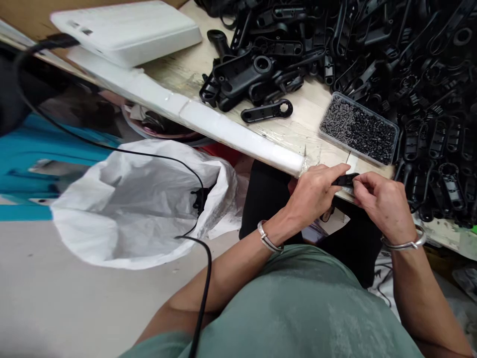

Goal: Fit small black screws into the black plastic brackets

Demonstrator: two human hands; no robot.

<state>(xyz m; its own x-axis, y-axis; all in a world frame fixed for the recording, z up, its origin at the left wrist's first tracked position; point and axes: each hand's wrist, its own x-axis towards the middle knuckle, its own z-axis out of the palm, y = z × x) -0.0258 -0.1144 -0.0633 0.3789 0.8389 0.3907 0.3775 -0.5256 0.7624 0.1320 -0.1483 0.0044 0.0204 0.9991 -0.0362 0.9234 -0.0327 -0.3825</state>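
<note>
At the table's front edge, my left hand (316, 189) is closed on one end of a small black plastic part (346, 180). My right hand (383, 199) pinches at the part's other end; whether a small screw or only the part is between the fingertips is too small to tell. Just beyond my hands lies a clear plastic box (358, 128) full of tiny dark pieces that look like screws. A single long black plastic part with a ring end (267, 111) lies on the table to the left of the box.
Black plastic parts (283, 49) are heaped across the back, with more in rows (432, 164) at right. A white box-shaped device (126, 32) with a black cable stands at left. Below the white-taped table edge (208, 119), an open white sack (141, 209) holds a few black pieces.
</note>
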